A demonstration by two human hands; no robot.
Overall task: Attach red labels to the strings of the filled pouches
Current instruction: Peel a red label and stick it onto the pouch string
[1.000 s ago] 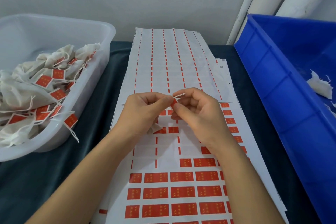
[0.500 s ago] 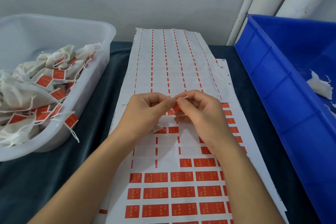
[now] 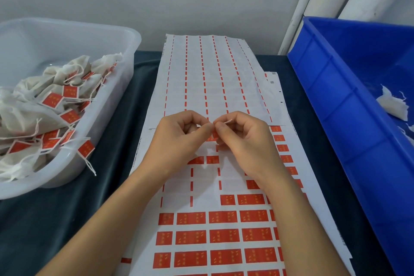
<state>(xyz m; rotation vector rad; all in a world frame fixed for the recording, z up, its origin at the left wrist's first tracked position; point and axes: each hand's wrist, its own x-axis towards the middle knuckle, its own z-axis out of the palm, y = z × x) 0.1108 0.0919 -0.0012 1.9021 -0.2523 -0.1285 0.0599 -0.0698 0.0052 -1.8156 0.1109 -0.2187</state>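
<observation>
My left hand (image 3: 179, 139) and my right hand (image 3: 244, 141) meet fingertip to fingertip above the label sheet (image 3: 215, 219). Between them they pinch a small red label (image 3: 215, 134) folded round a white string (image 3: 225, 121), whose end pokes out above my right forefinger. The pouch on that string is hidden under my left hand. Red labels fill the sheet's near rows; the far rows are peeled bare.
A clear plastic tub (image 3: 125, 56) at the left holds several white pouches (image 3: 56, 78) with red labels on their strings. A blue crate (image 3: 336, 105) at the right holds white pouches (image 3: 392, 105). A dark cloth (image 3: 116, 152) covers the table.
Both hands have closed tighter on the label, pressing it round the string. The string end now shows shorter above my right fingers.
</observation>
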